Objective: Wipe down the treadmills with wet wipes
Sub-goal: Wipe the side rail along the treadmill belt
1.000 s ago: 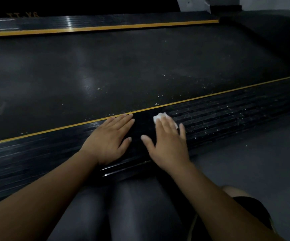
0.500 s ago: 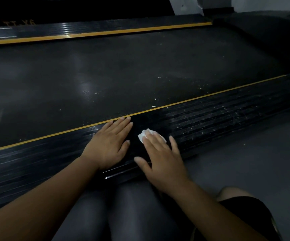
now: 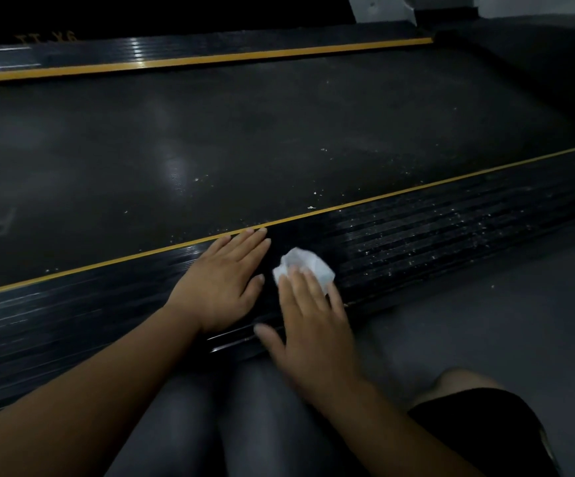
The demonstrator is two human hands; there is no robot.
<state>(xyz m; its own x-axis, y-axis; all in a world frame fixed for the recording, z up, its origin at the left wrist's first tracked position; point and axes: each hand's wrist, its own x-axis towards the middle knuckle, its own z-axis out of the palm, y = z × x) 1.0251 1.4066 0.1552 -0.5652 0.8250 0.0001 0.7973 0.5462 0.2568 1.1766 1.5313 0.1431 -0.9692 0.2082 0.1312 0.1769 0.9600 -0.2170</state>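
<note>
At centre frame the right hand point(image 3: 313, 325) presses a crumpled white wet wipe point(image 3: 308, 265) onto the near side rail point(image 3: 451, 232) of the treadmill, fingers straight on top of it rather than curled round it. Just to its left, the left hand point(image 3: 222, 287) lies flat and relaxed on the same rail, holding nothing. Toward the lower left the rail looks glossy and free of specks, so that stretch is probably done. To the right of the wipe, pale specks dot the grooves, and more lie on the belt point(image 3: 279, 139) above. The far rail point(image 3: 210, 46) along the top is too dark to judge.
</note>
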